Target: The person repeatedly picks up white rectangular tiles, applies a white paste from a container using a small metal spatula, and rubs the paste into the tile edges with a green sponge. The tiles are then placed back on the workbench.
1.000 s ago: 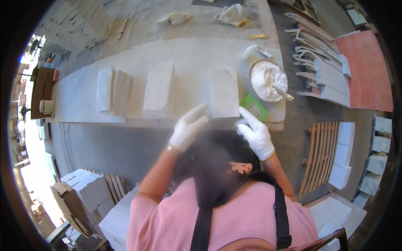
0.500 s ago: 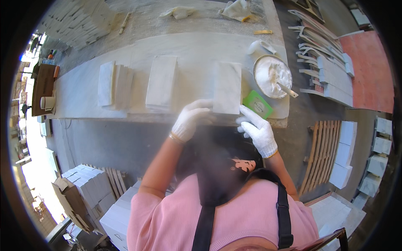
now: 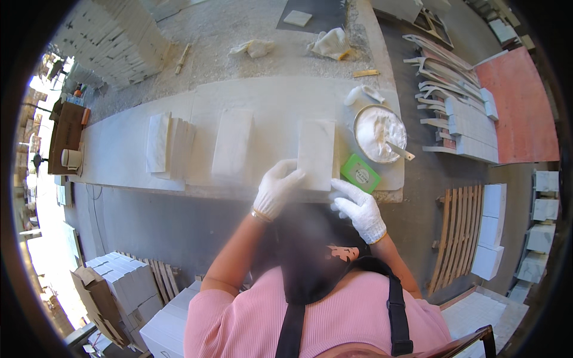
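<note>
A stack of pale marble tiles [image 3: 316,152] stands near the table's front edge between my two white-gloved hands. Fingertips of my left hand [image 3: 277,190] rest at the stack's left edge, the thumb apart from the other fingers. At its lower right corner is the outstretched forefinger of my right hand [image 3: 361,210]; the other fingers are slightly bent. Neither hand is closed around anything. Just right of the stack lies a flat green rectangular thing [image 3: 361,173]. Behind it sits a round bowl [image 3: 356,134] of white powder or paste with a flat-handled tool [image 3: 401,150] stuck in.
Two more tile stacks [image 3: 234,143] [image 3: 160,143] stand to the left. A white curved object [image 3: 364,94] lies behind the bowl. Crumpled gloves [image 3: 331,44] and a wooden strip [image 3: 366,73] lie farther back. A wooden pallet [image 3: 456,232] is on the floor at right.
The view has tilted, so the table appears lower. My left fingertips have come onto the stack's left edge. My right hand has stayed by the corner.
</note>
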Tool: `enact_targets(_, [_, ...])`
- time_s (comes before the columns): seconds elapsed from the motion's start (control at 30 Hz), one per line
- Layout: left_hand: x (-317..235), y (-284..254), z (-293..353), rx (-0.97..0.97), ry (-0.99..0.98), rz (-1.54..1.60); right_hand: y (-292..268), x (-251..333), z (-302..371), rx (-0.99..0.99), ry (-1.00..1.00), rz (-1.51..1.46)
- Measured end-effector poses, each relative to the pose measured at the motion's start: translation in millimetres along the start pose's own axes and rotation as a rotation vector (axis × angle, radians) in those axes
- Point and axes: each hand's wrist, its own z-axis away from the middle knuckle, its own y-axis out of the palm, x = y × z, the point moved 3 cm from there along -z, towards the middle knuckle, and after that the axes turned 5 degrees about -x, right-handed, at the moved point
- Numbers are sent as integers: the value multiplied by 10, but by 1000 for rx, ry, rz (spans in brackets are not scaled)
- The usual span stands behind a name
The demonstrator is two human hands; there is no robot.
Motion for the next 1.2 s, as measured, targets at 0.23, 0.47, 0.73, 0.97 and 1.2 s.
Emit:
enact_targets(0.23, [122,-4,102,-22,4,123,-2,48,-2,2,-57,12])
enact_targets(0.47, [105,-53,142,-5,101,122,-16,28,45,21,-70,-35])
enact_targets(0.73, [-128,-177,362,-59,90,50,-16,76,85,80,-87,12])
enact_targets(0.97, [-663,-979,380,-244,256,-198,-84,11,40,25,-142,13])
enact_targets(1.2, [-884,-1476,155,-346,236,-460,-153,-10,-1,-72,-181,59])
